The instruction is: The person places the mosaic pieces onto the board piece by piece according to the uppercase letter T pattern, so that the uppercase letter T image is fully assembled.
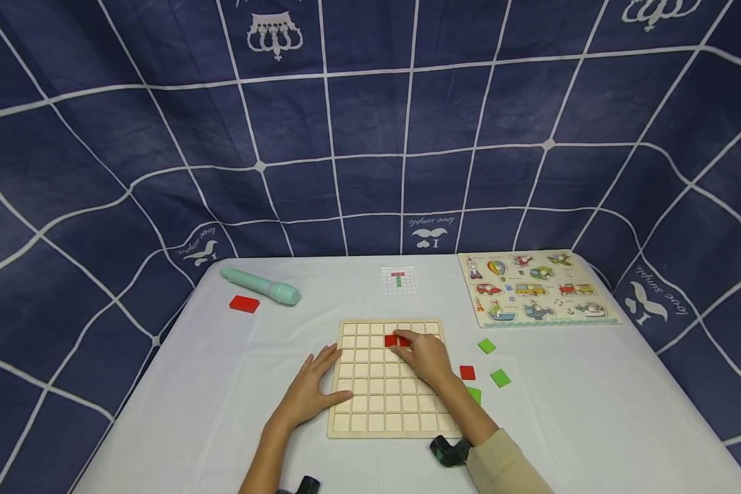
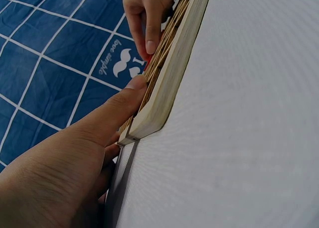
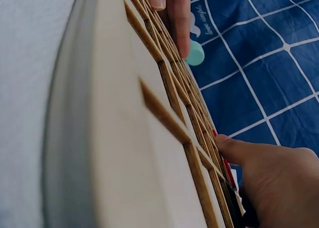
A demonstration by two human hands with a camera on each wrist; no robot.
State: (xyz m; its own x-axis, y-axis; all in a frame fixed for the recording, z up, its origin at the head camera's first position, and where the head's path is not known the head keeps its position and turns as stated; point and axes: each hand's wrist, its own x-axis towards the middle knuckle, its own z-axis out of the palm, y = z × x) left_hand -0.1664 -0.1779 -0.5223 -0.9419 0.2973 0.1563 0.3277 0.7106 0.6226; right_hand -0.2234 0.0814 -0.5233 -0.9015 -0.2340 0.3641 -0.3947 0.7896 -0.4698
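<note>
A pale wooden grid board [image 1: 377, 403] lies on the white table. On its upper part, a red square tile [image 1: 390, 341] sits in a cell. Beside it, my right hand [image 1: 429, 357] pinches another red tile [image 1: 403, 341] between thumb and index finger at the board's surface. In the right wrist view the thumb [image 3: 234, 148] meets a thin red edge. My left hand [image 1: 309, 391] rests on the board's left side, thumb over the border and fingers extended along the edge; the left wrist view shows this thumb [image 2: 134, 83] on the rim.
Right of the board lie a red tile [image 1: 467, 372] and green tiles [image 1: 501, 378], one partly behind the right forearm. A pattern card [image 1: 398, 281] lies behind the board. A vehicle puzzle [image 1: 531, 289] is back right; a turquoise tube [image 1: 259, 285] and red piece [image 1: 244, 304] are back left.
</note>
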